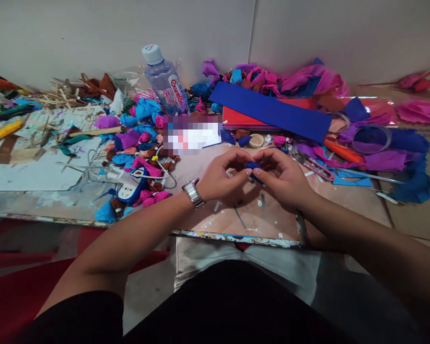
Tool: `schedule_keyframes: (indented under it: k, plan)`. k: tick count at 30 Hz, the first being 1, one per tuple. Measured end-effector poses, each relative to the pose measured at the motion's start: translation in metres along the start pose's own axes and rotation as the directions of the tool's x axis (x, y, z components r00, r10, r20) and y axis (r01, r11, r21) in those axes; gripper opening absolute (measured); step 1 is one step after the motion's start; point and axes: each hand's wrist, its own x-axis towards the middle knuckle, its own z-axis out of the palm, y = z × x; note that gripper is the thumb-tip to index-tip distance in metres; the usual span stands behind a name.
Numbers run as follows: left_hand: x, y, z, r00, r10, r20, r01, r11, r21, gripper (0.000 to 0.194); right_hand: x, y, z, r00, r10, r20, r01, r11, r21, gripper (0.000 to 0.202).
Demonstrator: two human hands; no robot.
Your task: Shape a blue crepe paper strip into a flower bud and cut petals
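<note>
Between my two hands is a small wad of dark blue crepe paper (252,166), held just above the table. My left hand (226,174), with a metal watch (193,192) on its wrist, pinches it from the left between thumb and fingers. From the right, my right hand (281,177) closes on the same paper, thumb to thumb with the left. Fingers cover much of the wad, so its full shape is hidden. A tape roll (256,140) and a pink box cutter (317,169) lie just beyond and beside my right hand.
Left of my hands, crumpled paper flowers (143,138) surround a blue-and-white power strip (131,188). Behind stand a plastic bottle (166,83) and a partly blurred phone (209,135). A long blue paper strip (268,112) lies over red sheets. The table's front edge (236,237) runs before me.
</note>
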Motion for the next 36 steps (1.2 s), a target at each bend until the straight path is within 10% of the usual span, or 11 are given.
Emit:
schedule_keyframes:
  k: [36]
  plan:
    - [0.006, -0.007, -0.008, 0.997, -0.072, 0.027, 0.073, 0.997, -0.03, 0.031, 0.007, -0.002, -0.009, 0.977, 0.078, 0.197, -0.046, 0.986, -0.163, 0.031]
